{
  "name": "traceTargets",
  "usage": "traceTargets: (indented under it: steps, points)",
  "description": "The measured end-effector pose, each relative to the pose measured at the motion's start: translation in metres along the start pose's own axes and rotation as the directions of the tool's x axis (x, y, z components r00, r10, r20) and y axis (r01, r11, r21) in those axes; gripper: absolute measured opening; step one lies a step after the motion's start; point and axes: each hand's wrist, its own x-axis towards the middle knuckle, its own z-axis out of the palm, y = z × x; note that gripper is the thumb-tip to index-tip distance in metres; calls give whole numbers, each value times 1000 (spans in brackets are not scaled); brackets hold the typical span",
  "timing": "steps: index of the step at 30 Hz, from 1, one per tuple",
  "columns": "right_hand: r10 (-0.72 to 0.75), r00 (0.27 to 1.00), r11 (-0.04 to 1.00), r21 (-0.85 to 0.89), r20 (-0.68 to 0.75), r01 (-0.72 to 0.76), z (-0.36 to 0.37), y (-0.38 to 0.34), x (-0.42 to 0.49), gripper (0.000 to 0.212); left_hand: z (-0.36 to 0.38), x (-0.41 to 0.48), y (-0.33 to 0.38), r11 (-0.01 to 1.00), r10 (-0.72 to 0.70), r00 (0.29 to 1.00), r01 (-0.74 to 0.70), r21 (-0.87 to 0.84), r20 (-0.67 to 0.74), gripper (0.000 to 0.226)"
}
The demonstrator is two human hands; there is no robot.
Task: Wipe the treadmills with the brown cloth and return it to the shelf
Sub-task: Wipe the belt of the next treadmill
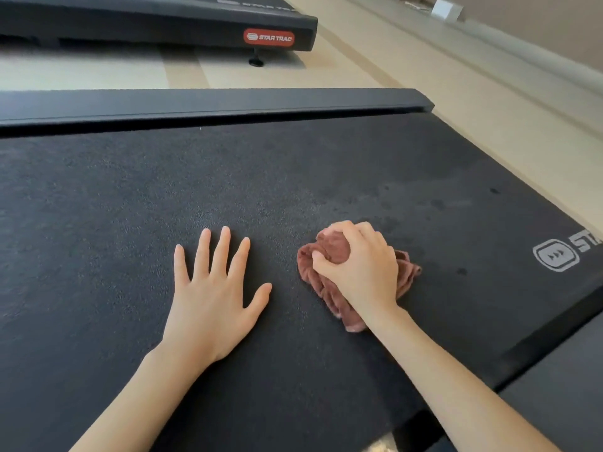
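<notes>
The right hand [360, 272] gripped the bunched brown cloth [329, 256] — fingers curled over it, folds spilling out both sides — on the treadmill belt [293, 177]; the left hand [212, 295] lay flat, fingers spread.

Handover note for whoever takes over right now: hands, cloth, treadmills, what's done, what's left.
Left hand: flat, fingers spread, resting on the near treadmill belt.
Right hand: grips the bunched brown cloth, pressed onto the same belt.
Second treadmill: behind, across the floor; cannot tell whether it has been wiped.
Done: wiping of the near belt is under way.
Left: finish wiping, then return the cloth to the shelf, which is out of view.
</notes>
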Motion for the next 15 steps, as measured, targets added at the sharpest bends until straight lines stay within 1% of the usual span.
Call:
traceTargets:
  steps: [2,5,8,11,15]
  points:
    - [48,998,999,-1,-32,-48,16,-1,38,27,0,0,1,1000,-6,1000,5,5,14,86]
    - [103,994,994,-41,-21,-104,32,-4,89,33,-1,-1,-1,1000,-16,999,16,20,41,87]
    - [132,991,990,-46,-22,-133,37,-5,108,36,-1,0,-2,999,-27,999,26,23,38,88]
    - [119,992,993,-19,-34,-120,32,-7,86,35,-2,0,-1,1000,-22,999,22,20,35,84]
    - [-6,1000,996,92,31,3,2,-4,21,31,-1,0,-2,1000,-22,999,21,22,33,80]
